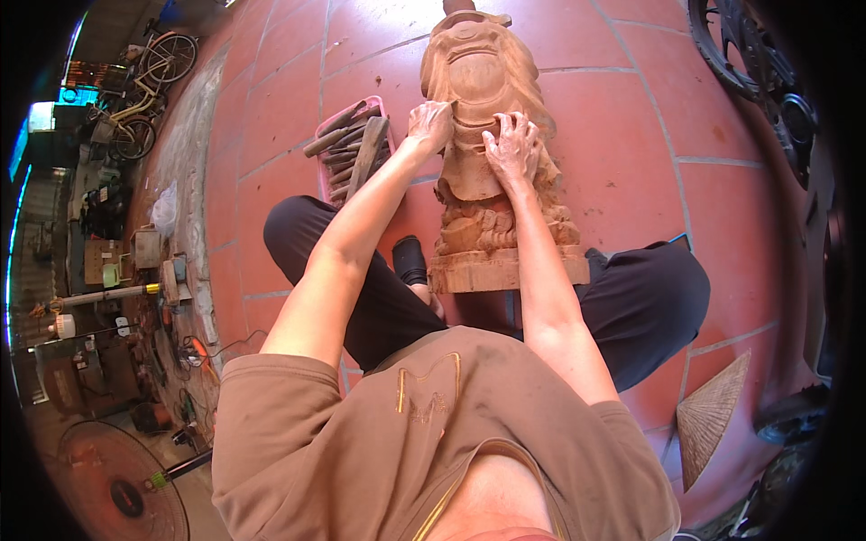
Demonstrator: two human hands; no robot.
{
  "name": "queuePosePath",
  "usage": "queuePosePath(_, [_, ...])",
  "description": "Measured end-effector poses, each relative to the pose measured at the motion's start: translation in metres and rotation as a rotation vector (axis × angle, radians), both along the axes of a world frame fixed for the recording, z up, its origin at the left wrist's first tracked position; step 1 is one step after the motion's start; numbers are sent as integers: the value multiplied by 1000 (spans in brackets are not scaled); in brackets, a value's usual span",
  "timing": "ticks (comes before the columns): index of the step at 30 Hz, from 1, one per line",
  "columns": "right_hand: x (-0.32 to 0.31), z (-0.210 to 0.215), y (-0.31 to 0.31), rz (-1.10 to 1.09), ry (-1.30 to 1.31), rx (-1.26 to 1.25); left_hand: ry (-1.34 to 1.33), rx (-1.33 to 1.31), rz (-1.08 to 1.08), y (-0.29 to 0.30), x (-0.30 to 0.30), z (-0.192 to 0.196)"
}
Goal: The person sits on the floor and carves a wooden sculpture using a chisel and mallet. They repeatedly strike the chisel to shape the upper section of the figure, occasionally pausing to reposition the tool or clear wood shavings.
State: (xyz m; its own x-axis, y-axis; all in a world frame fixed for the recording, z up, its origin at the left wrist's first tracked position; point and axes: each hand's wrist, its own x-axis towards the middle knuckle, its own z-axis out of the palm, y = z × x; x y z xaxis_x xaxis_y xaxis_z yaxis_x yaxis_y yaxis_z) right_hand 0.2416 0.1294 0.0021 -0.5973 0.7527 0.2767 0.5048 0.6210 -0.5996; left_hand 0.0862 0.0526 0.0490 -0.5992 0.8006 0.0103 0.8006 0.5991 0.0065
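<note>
A carved wooden statue (478, 77) lies on the tiled floor in front of me, its squared base (510, 270) toward my body between my bent legs. My left hand (431, 126) is closed at the statue's left edge, the fingers curled under. What they hold, if anything, is hidden. On the right part of the carving rests my right hand (512, 149), its fingers spread over the wood. Just left of the statue is a pink basket (386, 113) filled with several wooden-handled tools (341, 158).
A conical straw hat (713, 419) lies on the floor at the lower right. Motorbike wheels (726, 45) stand along the right side. On the left are bicycles (149, 81), an electric fan (126, 496) and clutter with cables.
</note>
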Motion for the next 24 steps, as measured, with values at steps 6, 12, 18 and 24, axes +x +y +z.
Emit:
queuePosePath(6, [2, -6, 6, -10, 7, 15, -174, -34, -79, -23, 13, 15])
queuePosePath(12, [-1, -4, 0, 0, 32, 26, -59, 84, -8, -7, -10, 2])
queuePosePath(18, [1, -4, 5, -14, -3, 41, -40, 25, -163, -12, 18, -4])
queuePosePath(24, [-1, -4, 1, -3, 13, 27, -67, -59, -98, -5, -5, 19])
